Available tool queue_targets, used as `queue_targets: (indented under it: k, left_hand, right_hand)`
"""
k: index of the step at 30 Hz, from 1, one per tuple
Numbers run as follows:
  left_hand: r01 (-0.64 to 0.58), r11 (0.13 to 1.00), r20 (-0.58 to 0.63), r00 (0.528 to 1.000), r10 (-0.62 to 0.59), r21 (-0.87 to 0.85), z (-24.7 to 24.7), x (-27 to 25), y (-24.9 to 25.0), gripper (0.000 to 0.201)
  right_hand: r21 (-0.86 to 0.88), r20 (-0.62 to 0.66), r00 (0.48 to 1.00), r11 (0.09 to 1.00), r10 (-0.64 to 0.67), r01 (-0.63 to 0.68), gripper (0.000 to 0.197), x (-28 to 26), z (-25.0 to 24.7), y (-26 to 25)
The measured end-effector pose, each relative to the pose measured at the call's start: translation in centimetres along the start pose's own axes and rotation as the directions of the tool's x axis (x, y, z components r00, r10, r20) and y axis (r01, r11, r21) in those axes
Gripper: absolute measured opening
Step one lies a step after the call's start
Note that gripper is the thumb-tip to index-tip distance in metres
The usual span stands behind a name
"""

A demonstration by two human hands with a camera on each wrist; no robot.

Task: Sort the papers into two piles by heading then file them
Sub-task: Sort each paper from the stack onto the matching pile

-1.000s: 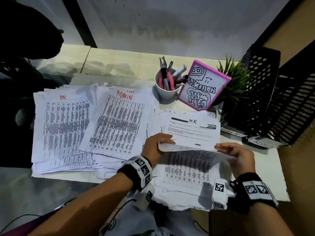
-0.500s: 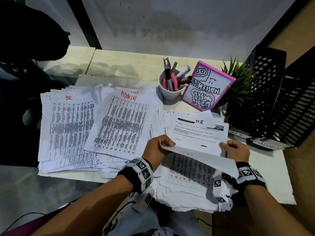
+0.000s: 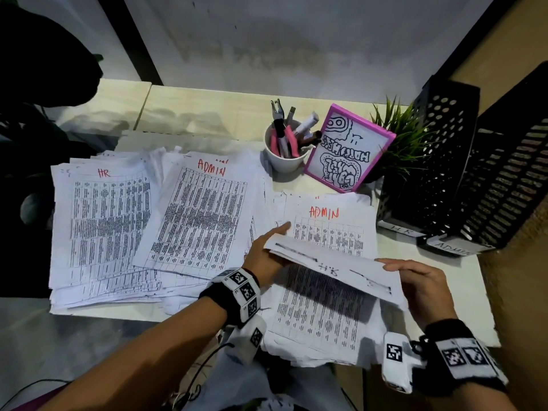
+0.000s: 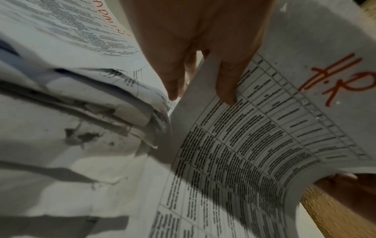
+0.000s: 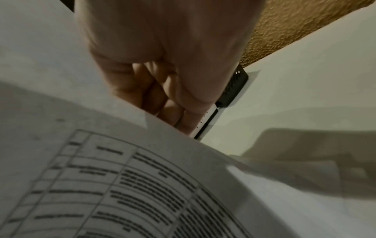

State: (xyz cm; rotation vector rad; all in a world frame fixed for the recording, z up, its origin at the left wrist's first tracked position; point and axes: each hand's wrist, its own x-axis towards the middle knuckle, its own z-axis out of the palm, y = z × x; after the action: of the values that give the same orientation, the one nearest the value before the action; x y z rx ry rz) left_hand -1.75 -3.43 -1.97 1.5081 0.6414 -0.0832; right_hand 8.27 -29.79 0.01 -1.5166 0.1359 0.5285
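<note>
Above the unsorted stack [image 3: 318, 315], an HR sheet [image 3: 335, 269] hangs flipped between the left hand [image 3: 265, 256] and right hand [image 3: 421, 287], each pinching an edge, probably to read its heading before moving it left to the HR pile [image 3: 100, 232].

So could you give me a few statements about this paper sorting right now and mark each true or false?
1. Both hands hold the lifted sheet: left hand, right hand. True.
2. The sheet uncovered beneath is headed HR. False: it reads ADMIN.
3. The white cup holds pens. True.
4. The black file holders stand at the left of the desk. False: they stand at the right.
5. The far-left pile is topped by an HR sheet. True.
</note>
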Motion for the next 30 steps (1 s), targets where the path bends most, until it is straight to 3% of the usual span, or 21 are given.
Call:
queue_targets:
  k: [2, 4, 6, 8, 10, 14, 17, 21, 23, 25, 27, 30]
  left_hand:
    - [-0.011, 0.998, 0.018, 1.000, 0.010, 0.068, 0.1, -0.3, 0.5, 0.029]
    - [-0.009, 0.999, -0.009, 1.000, 0.009, 0.045, 0.4, -0.7, 1.0, 0.011]
    - [-0.036, 0.997, -0.053, 0.998, 0.033, -0.066, 0.3, -1.0, 1.5, 0.016]
    - [-0.086, 0.987, -0.108, 0.992, 0.072, -0.135, -0.1, -1.4, 2.3, 0.033]
    - [-0.159, 0.973, -0.212, 0.970, 0.122, -0.168, -1.5, -1.7, 3.5, 0.044]
    - [-0.284, 0.958, -0.458, 0.849, 0.264, 0.025, -7.4, -2.3, 5.3, 0.051]
    - [-0.231, 0.958, -0.497, 0.819, 0.286, 0.171, -12.9, -2.6, 5.2, 0.027]
    - [-0.170, 0.982, -0.671, 0.719, 0.181, 0.082, -21.6, -3.6, 4.1, 0.007]
    - [-0.108, 0.993, -0.690, 0.715, 0.113, 0.050, -26.4, -3.8, 3.1, 0.014]
    - [0.008, 0.998, -0.672, 0.739, 0.038, 0.066, -31.4, -4.1, 1.8, 0.031]
    - [0.060, 0.996, -0.685, 0.729, -0.002, 0.060, -35.1, -4.2, 0.7, 0.042]
    - [0.147, 0.974, -0.708, 0.706, 0.019, 0.173, -38.5, -3.8, -0.6, 0.047]
  right_hand:
    - [0.044, -0.005, 0.999, 0.998, 0.035, -0.034, 0.031, 0.4, 0.1, -0.3]
    - [0.046, -0.070, 0.997, 0.998, 0.040, -0.037, 0.035, 1.0, -0.2, 0.1]
    - [-0.111, -0.168, 0.986, 0.994, -0.008, -0.011, 0.038, 2.1, -0.3, 0.5]
    - [-0.134, -0.275, 0.959, 0.985, 0.071, -0.111, 0.024, 2.9, 0.2, 0.8]
    - [-0.282, -0.323, 0.945, 0.948, 0.053, -0.150, 0.008, 3.2, 1.2, 1.3]
    - [-0.607, -0.358, 0.934, 0.763, -0.013, -0.222, 0.046, 3.2, 3.3, 3.2]
    - [-0.720, -0.422, 0.904, 0.631, -0.067, -0.289, 0.046, 2.7, 4.2, 4.1]
    - [-0.780, -0.459, 0.879, 0.531, -0.126, -0.331, 0.051, 2.1, 5.9, 4.7]
    - [-0.798, -0.467, 0.874, 0.489, -0.134, -0.352, 0.055, 2.2, 6.1, 5.0]
    - [-0.799, -0.463, 0.877, 0.490, -0.129, -0.350, 0.057, 2.7, 6.2, 5.0]
    - [-0.782, -0.483, 0.867, 0.505, -0.121, -0.365, 0.059, 3.0, 6.4, 4.8]
    - [-0.778, -0.499, 0.859, 0.497, -0.117, -0.384, 0.063, 3.2, 6.6, 5.0]
